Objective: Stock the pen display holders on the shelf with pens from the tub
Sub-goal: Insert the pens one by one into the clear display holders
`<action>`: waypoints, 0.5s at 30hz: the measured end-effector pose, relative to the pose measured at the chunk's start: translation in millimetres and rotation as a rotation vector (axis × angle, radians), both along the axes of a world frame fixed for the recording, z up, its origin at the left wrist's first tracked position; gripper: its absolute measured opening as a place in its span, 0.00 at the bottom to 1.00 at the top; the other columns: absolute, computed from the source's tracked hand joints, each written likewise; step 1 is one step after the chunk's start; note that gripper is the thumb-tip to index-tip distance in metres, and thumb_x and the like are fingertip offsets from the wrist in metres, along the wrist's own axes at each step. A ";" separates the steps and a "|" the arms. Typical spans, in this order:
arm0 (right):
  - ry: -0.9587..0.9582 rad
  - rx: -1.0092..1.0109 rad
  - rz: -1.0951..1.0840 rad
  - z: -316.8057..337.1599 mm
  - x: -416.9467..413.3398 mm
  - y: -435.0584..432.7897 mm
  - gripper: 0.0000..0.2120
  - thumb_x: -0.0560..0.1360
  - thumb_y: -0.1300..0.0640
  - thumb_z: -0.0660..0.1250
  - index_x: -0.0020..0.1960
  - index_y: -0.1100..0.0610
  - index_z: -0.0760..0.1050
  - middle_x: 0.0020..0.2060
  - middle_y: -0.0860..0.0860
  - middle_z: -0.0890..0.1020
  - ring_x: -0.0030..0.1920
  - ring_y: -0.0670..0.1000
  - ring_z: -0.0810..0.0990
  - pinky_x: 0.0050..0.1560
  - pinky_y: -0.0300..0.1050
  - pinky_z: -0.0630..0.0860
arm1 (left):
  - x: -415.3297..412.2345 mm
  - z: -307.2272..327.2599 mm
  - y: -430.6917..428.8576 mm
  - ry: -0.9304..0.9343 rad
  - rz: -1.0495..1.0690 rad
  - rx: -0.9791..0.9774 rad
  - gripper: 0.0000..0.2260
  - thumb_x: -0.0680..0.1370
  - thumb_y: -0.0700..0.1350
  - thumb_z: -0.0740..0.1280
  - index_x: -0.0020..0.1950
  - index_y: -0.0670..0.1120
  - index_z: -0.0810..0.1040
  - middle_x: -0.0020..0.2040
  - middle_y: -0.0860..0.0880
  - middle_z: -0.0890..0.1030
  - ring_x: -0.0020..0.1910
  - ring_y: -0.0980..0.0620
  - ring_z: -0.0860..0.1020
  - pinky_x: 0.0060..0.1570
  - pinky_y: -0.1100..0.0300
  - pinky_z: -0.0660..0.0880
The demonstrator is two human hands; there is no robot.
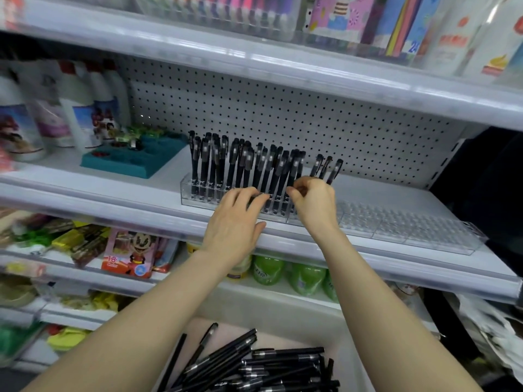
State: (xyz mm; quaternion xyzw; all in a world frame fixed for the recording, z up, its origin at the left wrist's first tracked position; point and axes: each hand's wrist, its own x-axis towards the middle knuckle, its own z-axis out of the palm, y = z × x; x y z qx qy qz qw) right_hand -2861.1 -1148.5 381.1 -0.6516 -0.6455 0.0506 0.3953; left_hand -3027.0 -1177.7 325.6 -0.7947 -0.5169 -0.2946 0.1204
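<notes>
— Hands: where are they?
— Both up at the shelf (141,190). My left hand (235,222) touches the standing pens (240,165) with straight fingers (252,196); my right hand (314,202) is curled round a few pens (325,168).
— And the stock?
— Below me the tub (297,332) holds loose pens (283,363). Standing pens fill the holders' (396,224) left end.

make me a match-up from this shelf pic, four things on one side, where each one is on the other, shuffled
Things
1. teal tray
2. loose black pens
3. green bottles
4. empty clear holders

Places
A. in the tub
B. right end of the pen shelf
C. left of the standing pens
D. one shelf below the pen shelf

Pairs: 1-C, 2-A, 3-D, 4-B
</notes>
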 end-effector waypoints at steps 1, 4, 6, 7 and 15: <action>-0.012 -0.004 -0.010 0.0 -0.5 0.3 0.08 0.77 0.57 0.67 0.51 0.61 0.82 0.43 0.55 0.84 0.45 0.55 0.79 0.47 0.44 0.73 | -0.1 0.0 -0.4 -0.003 -0.003 -0.006 0.26 0.76 0.50 0.69 0.72 0.47 0.69 0.67 0.47 0.71 0.66 0.45 0.68 0.66 0.51 0.69; -0.026 -0.011 -0.031 0.0 -2.2 -2.0 0.08 0.78 0.57 0.67 0.51 0.60 0.82 0.43 0.55 0.84 0.46 0.56 0.80 0.47 0.44 0.74 | -1.6 -0.5 -2.5 0.009 -0.025 -0.029 0.26 0.77 0.49 0.68 0.74 0.47 0.67 0.70 0.46 0.69 0.70 0.45 0.65 0.70 0.50 0.66; -0.027 -0.015 -0.026 1.0 -3.0 -6.1 0.09 0.78 0.57 0.67 0.52 0.61 0.82 0.44 0.56 0.84 0.48 0.56 0.80 0.50 0.46 0.76 | -5.4 -1.7 -8.1 0.010 -0.050 -0.050 0.26 0.78 0.49 0.67 0.75 0.47 0.65 0.73 0.46 0.67 0.73 0.45 0.62 0.73 0.49 0.62; -0.026 -0.017 -0.021 2.3 -3.1 -9.5 0.09 0.78 0.58 0.67 0.53 0.61 0.82 0.46 0.56 0.85 0.49 0.56 0.81 0.52 0.47 0.76 | -7.7 -1.7 -13.4 0.005 -0.057 -0.061 0.26 0.78 0.49 0.66 0.75 0.47 0.65 0.74 0.46 0.66 0.74 0.45 0.61 0.73 0.49 0.62; 0.002 0.014 0.011 -8.9 -4.7 -79.6 0.09 0.77 0.59 0.68 0.54 0.57 0.83 0.46 0.50 0.85 0.45 0.46 0.80 0.53 0.37 0.74 | -37.4 -34.6 -76.3 -0.093 -0.016 -0.150 0.17 0.76 0.47 0.66 0.64 0.46 0.78 0.61 0.45 0.76 0.60 0.44 0.73 0.58 0.48 0.73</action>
